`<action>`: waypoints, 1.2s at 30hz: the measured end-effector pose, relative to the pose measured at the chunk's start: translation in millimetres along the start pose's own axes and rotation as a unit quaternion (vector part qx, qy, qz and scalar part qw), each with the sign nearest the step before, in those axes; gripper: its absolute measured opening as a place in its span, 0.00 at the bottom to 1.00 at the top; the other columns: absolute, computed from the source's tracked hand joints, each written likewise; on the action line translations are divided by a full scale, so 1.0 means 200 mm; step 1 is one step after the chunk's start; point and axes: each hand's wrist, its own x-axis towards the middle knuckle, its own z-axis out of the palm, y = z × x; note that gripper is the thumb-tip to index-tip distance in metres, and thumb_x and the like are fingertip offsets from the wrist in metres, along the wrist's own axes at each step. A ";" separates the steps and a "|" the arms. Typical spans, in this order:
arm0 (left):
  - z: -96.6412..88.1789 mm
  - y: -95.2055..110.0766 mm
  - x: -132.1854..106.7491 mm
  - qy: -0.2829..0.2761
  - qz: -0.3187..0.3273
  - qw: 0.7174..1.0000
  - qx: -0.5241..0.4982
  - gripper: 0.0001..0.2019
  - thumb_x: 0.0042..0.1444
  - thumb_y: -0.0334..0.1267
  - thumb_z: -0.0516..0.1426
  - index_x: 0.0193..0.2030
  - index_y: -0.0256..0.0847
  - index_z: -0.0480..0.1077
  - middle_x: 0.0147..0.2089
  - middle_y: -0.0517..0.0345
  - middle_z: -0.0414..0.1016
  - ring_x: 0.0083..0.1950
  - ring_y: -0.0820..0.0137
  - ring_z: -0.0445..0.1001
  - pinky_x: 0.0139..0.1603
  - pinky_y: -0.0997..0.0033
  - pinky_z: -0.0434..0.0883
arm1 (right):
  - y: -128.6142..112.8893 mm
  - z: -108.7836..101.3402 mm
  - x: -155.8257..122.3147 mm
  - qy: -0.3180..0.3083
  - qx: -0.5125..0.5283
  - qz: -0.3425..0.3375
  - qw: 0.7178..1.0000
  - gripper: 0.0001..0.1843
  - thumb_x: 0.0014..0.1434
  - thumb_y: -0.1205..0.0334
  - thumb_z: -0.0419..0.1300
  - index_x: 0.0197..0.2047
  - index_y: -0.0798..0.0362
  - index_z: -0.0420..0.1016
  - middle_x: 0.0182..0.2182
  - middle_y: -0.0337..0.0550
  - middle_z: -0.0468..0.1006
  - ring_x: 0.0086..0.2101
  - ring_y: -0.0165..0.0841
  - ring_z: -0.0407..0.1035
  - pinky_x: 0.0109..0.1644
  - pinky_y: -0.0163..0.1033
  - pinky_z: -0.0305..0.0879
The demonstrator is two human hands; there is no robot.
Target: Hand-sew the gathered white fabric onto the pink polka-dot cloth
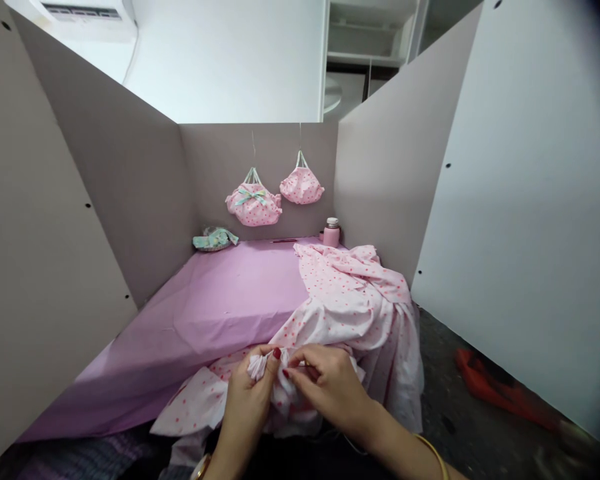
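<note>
You're sat in a little booth of grey partition panels (105, 180), with a surface (220, 307) covered in a lilac cloth in front of you. Two pink dotted pouches (253, 203) hang on the back panel, a small pink bottle (331, 233) sits in the far corner, and a mint fabric bundle (214, 239) lies off to the left. Your left hand (250, 400) is pinched shut on a gathered bunch of the pink dotted fabric (350, 300), right at the near edge. Your right hand (330, 387) is closed too, fingertips gripping the same bunch, touching the left. The rest of the fabric spills over the right side.
</note>
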 end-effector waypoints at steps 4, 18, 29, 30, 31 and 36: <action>-0.01 -0.01 0.00 0.002 0.007 1.000 0.011 0.10 0.52 0.41 0.56 0.33 0.36 0.73 0.27 0.57 0.75 0.29 0.67 0.71 0.30 0.73 0.66 | -0.01 0.00 -0.01 -0.006 0.084 0.021 0.996 0.06 0.53 0.70 0.55 0.27 0.57 0.72 0.19 0.35 0.66 0.21 0.26 0.58 0.26 0.31 0.51; -0.01 -0.02 0.01 0.032 -0.017 0.999 0.008 0.11 0.50 0.45 0.57 0.32 0.37 0.72 0.25 0.60 0.74 0.24 0.69 0.69 0.23 0.76 0.63 | -0.03 -0.10 -0.04 -0.121 0.262 0.052 0.956 0.15 0.53 0.54 0.59 0.26 0.58 0.72 0.17 0.34 0.61 0.20 0.24 0.52 0.22 0.30 0.47; 0.01 -0.02 -0.01 -0.063 -0.030 0.994 -0.085 0.11 0.50 0.41 0.58 0.35 0.34 0.74 0.25 0.57 0.75 0.27 0.68 0.70 0.28 0.74 0.67 | 0.09 -0.06 0.03 -0.073 0.218 0.109 0.967 0.13 0.57 0.57 0.55 0.27 0.59 0.69 0.19 0.34 0.61 0.21 0.24 0.52 0.22 0.29 0.47; 0.01 -0.02 -0.01 -0.062 -0.031 0.994 -0.087 0.11 0.50 0.41 0.59 0.34 0.34 0.74 0.25 0.57 0.75 0.27 0.68 0.70 0.28 0.74 0.67 | 0.09 -0.07 0.03 -0.060 0.200 0.106 0.972 0.13 0.57 0.59 0.55 0.26 0.59 0.68 0.19 0.34 0.61 0.21 0.24 0.52 0.22 0.29 0.48; 0.01 -0.02 -0.01 -0.061 -0.035 0.994 -0.089 0.11 0.50 0.41 0.59 0.33 0.35 0.74 0.25 0.57 0.75 0.27 0.68 0.70 0.28 0.74 0.67 | 0.08 -0.07 0.03 -0.049 0.184 0.101 0.977 0.13 0.57 0.60 0.55 0.25 0.59 0.68 0.19 0.34 0.61 0.21 0.24 0.52 0.22 0.29 0.48; 0.01 -0.02 0.00 -0.053 -0.050 0.994 -0.085 0.09 0.49 0.41 0.59 0.30 0.36 0.73 0.22 0.60 0.72 0.24 0.72 0.67 0.25 0.77 0.65 | 0.08 -0.07 0.02 -0.027 0.115 0.079 0.990 0.12 0.57 0.64 0.54 0.24 0.58 0.67 0.18 0.34 0.62 0.21 0.25 0.54 0.23 0.30 0.49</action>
